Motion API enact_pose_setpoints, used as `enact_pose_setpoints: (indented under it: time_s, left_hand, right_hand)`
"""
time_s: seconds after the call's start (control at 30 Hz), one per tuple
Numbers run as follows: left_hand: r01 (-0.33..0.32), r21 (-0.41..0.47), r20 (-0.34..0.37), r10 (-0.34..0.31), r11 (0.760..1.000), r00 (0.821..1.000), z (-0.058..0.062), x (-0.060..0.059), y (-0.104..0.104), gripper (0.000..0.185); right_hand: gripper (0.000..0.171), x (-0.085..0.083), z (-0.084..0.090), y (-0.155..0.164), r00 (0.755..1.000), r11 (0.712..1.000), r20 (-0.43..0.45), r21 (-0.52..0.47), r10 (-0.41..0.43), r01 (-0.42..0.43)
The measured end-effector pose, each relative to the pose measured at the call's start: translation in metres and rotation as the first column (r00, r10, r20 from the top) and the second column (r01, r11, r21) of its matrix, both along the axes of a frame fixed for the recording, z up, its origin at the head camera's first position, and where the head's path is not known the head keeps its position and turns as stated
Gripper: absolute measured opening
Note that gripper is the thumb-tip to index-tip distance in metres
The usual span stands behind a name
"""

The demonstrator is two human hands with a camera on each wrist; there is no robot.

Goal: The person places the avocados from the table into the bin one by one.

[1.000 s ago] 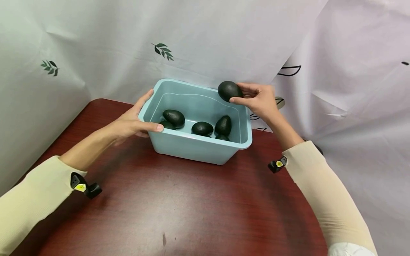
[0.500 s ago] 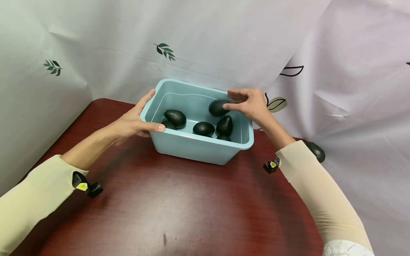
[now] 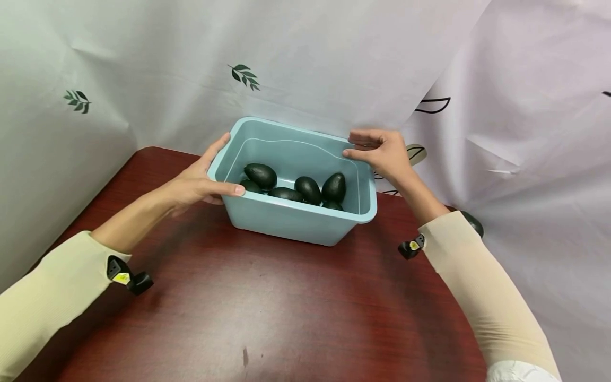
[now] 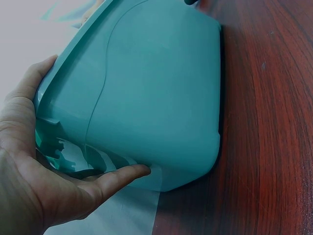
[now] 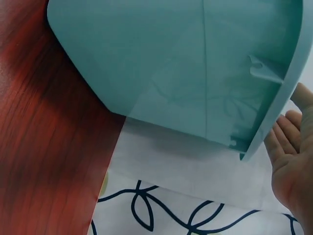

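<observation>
No readable text, label, brand or number shows anywhere.

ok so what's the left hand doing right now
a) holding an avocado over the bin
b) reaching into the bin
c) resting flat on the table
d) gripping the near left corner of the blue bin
d: the left hand grips the blue bin at its near left corner, thumb over the rim.
</observation>
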State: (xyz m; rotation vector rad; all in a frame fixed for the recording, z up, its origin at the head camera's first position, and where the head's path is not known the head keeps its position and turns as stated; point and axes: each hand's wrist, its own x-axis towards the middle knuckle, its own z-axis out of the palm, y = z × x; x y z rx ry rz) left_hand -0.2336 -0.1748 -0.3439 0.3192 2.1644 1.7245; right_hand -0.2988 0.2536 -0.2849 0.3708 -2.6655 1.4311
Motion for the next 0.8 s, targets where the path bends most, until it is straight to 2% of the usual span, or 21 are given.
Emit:
enact_pose_setpoints:
  time_s: [0.23,0.8]
  left_hand:
    - [0.002,-0.002,-0.003,-0.002,1.000,1.000,0.000,0.001,0.000,0.122]
    - [0.007,-0.001,0.001,-0.007,1.000,1.000,0.001,0.001,0.000,0.123]
  right_hand:
    - [0.056,0.004,-0.004,0.010,1.000,1.000,-0.003,0.015,-0.008,0.008]
    - [0.053,0.012,-0.014,0.033,0.994,0.994,-0.056,-0.061,-0.092,0.089]
